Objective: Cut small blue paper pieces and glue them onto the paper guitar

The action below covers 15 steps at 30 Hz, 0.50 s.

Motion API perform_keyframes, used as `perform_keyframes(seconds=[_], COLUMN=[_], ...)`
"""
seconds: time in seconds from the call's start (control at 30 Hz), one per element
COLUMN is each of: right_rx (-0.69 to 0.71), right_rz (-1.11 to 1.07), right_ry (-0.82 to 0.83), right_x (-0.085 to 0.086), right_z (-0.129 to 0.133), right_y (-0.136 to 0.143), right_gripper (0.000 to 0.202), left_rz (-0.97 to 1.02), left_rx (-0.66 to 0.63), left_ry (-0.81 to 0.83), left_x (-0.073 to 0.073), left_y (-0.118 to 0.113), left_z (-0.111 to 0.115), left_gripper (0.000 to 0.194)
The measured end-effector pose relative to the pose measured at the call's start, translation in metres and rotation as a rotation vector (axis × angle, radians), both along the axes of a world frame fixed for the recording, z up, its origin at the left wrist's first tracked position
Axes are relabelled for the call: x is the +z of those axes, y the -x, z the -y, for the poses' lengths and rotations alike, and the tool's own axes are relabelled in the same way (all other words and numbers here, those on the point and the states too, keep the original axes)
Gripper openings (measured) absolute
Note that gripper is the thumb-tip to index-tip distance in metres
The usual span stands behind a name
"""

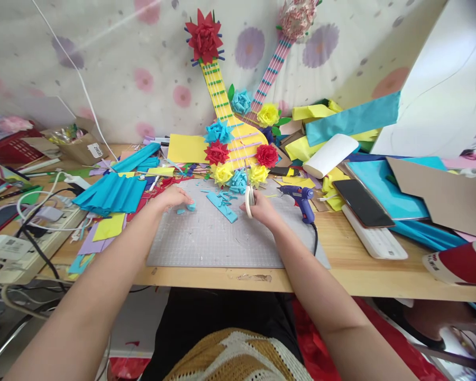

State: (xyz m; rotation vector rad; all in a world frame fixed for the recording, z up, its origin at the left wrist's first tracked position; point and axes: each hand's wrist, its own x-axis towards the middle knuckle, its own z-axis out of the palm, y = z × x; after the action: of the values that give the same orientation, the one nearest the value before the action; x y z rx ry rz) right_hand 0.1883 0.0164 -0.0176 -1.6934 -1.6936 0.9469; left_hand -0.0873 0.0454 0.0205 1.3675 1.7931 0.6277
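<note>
My left hand (175, 198) is over the left part of the grey cutting mat (210, 248), its fingertips pinched at a small blue paper piece (191, 207). Another blue scrap lies just below it. In my right hand (262, 207) is a pair of scissors with white handles (249, 202), blades pointing away from me toward the paper flowers. Between the hands lie a blue paper strip (222, 207) and several narrow blue cuttings. Behind the mat leans a yellow paper guitar (241, 138) trimmed with red, blue and yellow paper flowers.
A purple glue gun (299, 198) lies on the mat's right side, its cord trailing down. Further right are a phone (363, 203) on a white device and a red-and-white cup (460, 262). Folded blue crepe paper (115, 190) and a power strip (35, 248) are at left.
</note>
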Motion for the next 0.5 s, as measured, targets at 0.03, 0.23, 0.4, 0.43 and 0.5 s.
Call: perform_keyframes(seconds=[0.03, 0.23, 0.4, 0.43, 0.5], right_rx=[0.0, 0.004, 0.01, 0.002, -0.018], right_rz=[0.004, 0.047, 0.047, 0.047, 0.053], right_ry=[0.003, -0.004, 0.01, 0.02, 0.038], right_x=[0.001, 0.004, 0.005, 0.005, 0.007], right_z=[0.001, 0.004, 0.004, 0.004, 0.004], right_y=[0.0, 0.005, 0.005, 0.005, 0.004], right_gripper=[0.036, 0.034, 0.037, 0.038, 0.039], left_rz=[-0.008, -0.159, -0.237, -0.197, -0.089], left_rx=[-0.026, -0.398, -0.356, -0.277, -0.102], left_ry=[0.014, 0.215, 0.202, 0.166, 0.1], left_x=[-0.001, 0.006, 0.013, 0.013, 0.01], left_y=[0.002, 0.031, 0.029, 0.026, 0.019], left_z=[0.002, 0.002, -0.008, -0.009, -0.007], left_gripper=[0.014, 0.019, 0.013, 0.012, 0.011])
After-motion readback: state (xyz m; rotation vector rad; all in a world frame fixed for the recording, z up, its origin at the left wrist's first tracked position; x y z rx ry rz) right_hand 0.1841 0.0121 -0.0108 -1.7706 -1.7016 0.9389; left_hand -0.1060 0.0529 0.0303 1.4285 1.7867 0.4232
